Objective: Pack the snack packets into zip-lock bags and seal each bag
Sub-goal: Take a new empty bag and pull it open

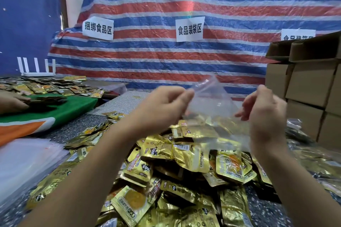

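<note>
Nearest: heap of gold foil snack packets, loose and overlapping on the speckled worktop, directly below the hands. None gripped at present.

Left of heap: stack of clear flat bags, lying on the worktop edge, apart from the hands.

Mid-field, raised above the heap: one clear zip-lock bag, held up in the air, apparently empty, mouth end uppermost and looking partly spread.

Left hand: fingers curled, pinching the bag's upper left edge.

Right hand: thumb and forefinger pinching the upper right edge; remaining fingers loosely extended toward the bag.

Step in hand, judged: opening the bag mouth ahead of filling. Advice: pinch one lip per hand close to the zip track, peel apart rather than tug, since thin film stretches and slips. Keep the mouth over the heap so dropped packets fall back among the rest. Once open, transfer hold to one hand and free the other for scooping. Keep foil corners clear of the track or sealing will likely fail.

Beyond, left: green cloth, further packets spread flat, another person's hand resting there.

Beyond, right: stacked cardboard boxes.

Farthest: striped tarpaulin with paper signs.
</note>
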A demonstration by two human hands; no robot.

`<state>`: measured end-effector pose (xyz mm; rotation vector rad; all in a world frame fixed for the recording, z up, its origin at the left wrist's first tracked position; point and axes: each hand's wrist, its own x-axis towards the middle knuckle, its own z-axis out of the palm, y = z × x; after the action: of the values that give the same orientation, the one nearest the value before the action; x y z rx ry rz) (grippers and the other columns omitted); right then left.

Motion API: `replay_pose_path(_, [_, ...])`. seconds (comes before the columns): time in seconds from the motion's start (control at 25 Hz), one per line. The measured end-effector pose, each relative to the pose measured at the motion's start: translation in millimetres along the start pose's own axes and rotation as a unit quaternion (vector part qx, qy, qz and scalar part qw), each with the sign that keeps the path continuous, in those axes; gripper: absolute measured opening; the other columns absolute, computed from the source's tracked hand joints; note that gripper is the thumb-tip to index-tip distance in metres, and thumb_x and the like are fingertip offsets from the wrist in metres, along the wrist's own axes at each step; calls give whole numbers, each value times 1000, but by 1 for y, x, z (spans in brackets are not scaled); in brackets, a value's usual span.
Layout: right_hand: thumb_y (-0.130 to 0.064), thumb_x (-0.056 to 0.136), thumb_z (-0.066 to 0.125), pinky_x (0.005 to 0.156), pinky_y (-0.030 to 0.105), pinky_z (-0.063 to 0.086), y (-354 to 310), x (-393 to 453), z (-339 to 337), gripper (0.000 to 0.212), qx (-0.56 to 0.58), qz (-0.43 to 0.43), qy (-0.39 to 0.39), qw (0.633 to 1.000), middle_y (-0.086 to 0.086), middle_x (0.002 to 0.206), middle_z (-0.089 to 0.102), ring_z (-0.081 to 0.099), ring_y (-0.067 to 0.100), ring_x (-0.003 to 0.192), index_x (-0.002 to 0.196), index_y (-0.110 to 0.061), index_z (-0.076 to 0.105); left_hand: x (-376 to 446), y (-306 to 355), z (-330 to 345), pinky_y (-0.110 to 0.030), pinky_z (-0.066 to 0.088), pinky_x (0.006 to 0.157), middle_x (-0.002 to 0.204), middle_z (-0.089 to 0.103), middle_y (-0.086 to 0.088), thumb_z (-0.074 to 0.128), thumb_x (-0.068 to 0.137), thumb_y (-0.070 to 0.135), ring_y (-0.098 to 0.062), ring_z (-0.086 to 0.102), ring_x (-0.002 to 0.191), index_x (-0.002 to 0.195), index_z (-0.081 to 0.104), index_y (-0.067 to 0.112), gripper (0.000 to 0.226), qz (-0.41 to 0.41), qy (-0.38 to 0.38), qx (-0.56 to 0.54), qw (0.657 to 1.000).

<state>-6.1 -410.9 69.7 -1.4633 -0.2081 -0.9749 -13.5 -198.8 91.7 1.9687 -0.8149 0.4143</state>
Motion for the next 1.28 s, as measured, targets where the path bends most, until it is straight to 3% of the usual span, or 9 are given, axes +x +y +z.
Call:
replay_pose_path(0.12, [-42,91,41,64,30,45,9,8,-2,24,-91,18,-1,996,-13,75,59,54,6,72,81,-24,55,-1,-2,-14,-19,45,55,49,48,0,46,83,58,-13,46,48,51,50,17,52,-26,35,-150,988])
replay_pose_path(0.24, [-60,98,34,69,38,53,19,9,3,46,-90,225,-190,951,8,101,68,68,30,89,109,-23,58,2,-9,-14,-19,40,49,46,40,5,54,79,55,-10,39,44,45,44,22,49,-77,39,-237,968])
replay_pose_path(0.32, [-67,95,31,61,39,55,24,3,5,60,-67,342,-307,886,18,95,71,68,39,79,107,-16,62,5,-17,-13,-20,37,46,46,38,6,57,80,53,-10,36,43,44,42,23,49,-120,46,-259,957])
replay_pose_path(0.44, [-58,100,33,61,36,47,38,-7,10,58,-26,402,-336,852,18,76,69,55,35,77,96,-11,67,-3,-38,-20,-27,38,56,56,37,1,59,88,51,-18,39,54,55,43,17,51,-191,20,-213,958])
replay_pose_path(0.6, [-33,99,52,62,28,43,50,-26,20,29,-216,246,-405,853,-3,72,66,57,14,64,82,-17,69,-45,-61,-27,-32,48,66,68,53,-5,67,79,57,-20,50,66,70,59,12,46,-254,-59,-225,939])
replay_pose_path(0.72, [-43,88,65,63,23,48,42,-43,24,12,-362,73,-527,765,-12,84,68,63,4,73,87,-31,64,-69,-69,-23,-25,28,52,50,38,7,48,79,69,-8,32,46,45,47,22,58,-240,-93,-109,960])
replay_pose_path(0.8, [-60,74,70,59,24,46,31,-53,26,31,-433,19,-571,698,-14,84,64,60,2,74,86,-33,60,-74,-72,-17,-20,29,50,47,35,7,36,82,78,-9,29,44,42,42,21,70,-215,-110,-39,970])
replay_pose_path(1.0, [-76,67,70,56,25,43,18,-72,28,50,-458,48,-660,594,-13,84,63,59,5,72,89,-33,58,-77,-70,-8,-20,33,50,45,36,5,38,81,71,-8,31,39,47,43,20,62,-181,-122,27,975])
replay_pose_path(1.28, [-33,100,47,69,34,47,15,-70,30,16,-396,45,-690,604,-8,84,60,55,11,74,92,-28,59,-78,-79,-14,-20,30,47,51,30,-4,50,96,45,-15,25,46,51,44,15,55,-179,-130,-21,975])
